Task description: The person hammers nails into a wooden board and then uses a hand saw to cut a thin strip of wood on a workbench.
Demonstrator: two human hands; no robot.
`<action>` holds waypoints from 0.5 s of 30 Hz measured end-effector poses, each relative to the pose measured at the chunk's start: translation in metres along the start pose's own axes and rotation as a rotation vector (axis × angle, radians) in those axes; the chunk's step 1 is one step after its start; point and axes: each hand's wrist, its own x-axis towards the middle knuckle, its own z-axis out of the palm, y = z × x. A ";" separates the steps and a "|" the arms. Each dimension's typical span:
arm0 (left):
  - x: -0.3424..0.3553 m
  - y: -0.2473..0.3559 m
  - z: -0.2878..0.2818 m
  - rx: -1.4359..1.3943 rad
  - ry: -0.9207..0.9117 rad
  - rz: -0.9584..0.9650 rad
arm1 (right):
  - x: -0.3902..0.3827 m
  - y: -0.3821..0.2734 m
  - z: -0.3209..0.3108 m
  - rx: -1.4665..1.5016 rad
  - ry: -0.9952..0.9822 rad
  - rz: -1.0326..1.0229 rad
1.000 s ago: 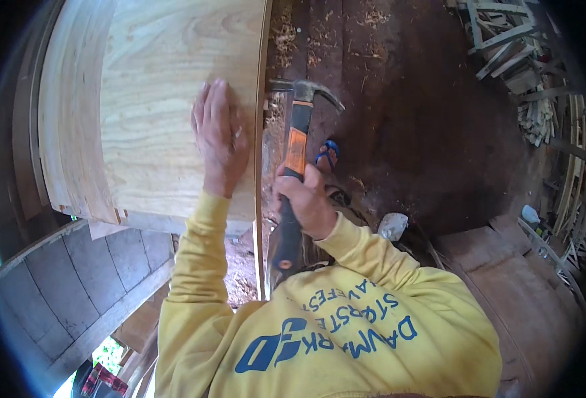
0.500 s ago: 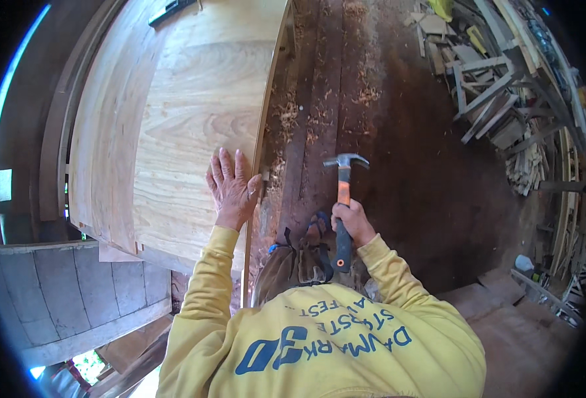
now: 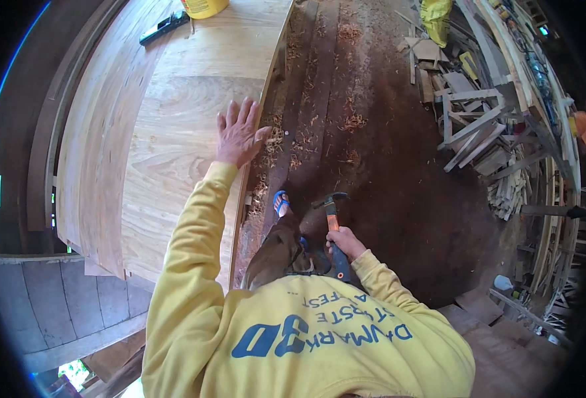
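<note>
My left hand (image 3: pixel 240 134) rests spread on the wooden panel (image 3: pixel 167 126), close to its right edge, with the fingers pointing away from me and the thumb toward the edge. Beside my legs, my right hand (image 3: pixel 347 243) is wrapped round the handle of a claw hammer (image 3: pixel 333 219) with an orange and black grip. Its metal head points up and away from me, over the floor. The hammer touches nothing but the hand. On the panel's far part stand a yellow bucket (image 3: pixel 205 6), cut off by the frame, and a black tool (image 3: pixel 165 28) whose kind I cannot make out.
Wood shavings (image 3: pixel 354 123) litter the brown floor right of the panel. Scrap wood (image 3: pixel 475 126) is heaped at the right, with a yellow sack (image 3: pixel 437 21) behind it. A grey panelled wall (image 3: pixel 54 302) stands at the lower left. My foot in a blue sandal (image 3: pixel 281 202) is beside the panel.
My left hand has slid farther along the panel. The hammer in my right hand has dropped lower and nearer to my body. A foot has come forward, and the yellow bucket has entered the view.
</note>
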 end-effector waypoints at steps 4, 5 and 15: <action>0.043 -0.006 0.009 0.032 -0.011 0.048 | 0.036 -0.046 -0.009 0.034 -0.010 0.041; 0.053 -0.005 0.010 0.017 0.000 0.062 | 0.041 -0.055 -0.011 0.040 0.017 0.033; 0.138 0.002 0.009 -0.082 0.020 -0.077 | 0.080 -0.152 -0.058 -0.054 0.117 -0.058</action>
